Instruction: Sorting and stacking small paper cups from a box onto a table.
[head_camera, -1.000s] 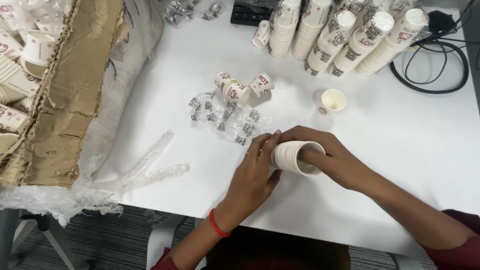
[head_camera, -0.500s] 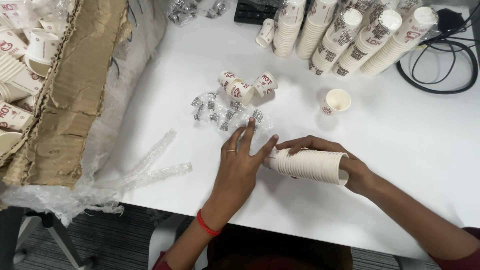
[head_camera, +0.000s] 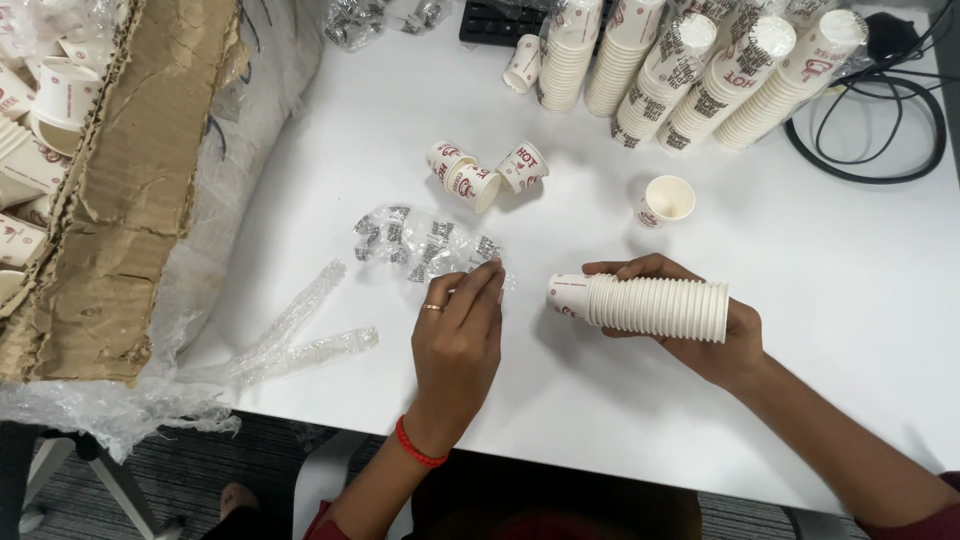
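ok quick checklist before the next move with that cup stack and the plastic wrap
1. Right hand has a firm hold on the cup stack: ok, fingers wrap it as it lies sideways just above the table.
2. Stack is nested evenly: ok, rims line up with no gaps.
3. Left hand is on the plastic wrap: ok, fingertips touch its near edge.
4. Wrap is empty: cannot tell, it is crumpled and see-through.
5. Loose cups lie apart from both hands: ok, three on their sides, and a single cup upright.
6. Space beside the tall stacks at the back: ok, bare table in front of them.
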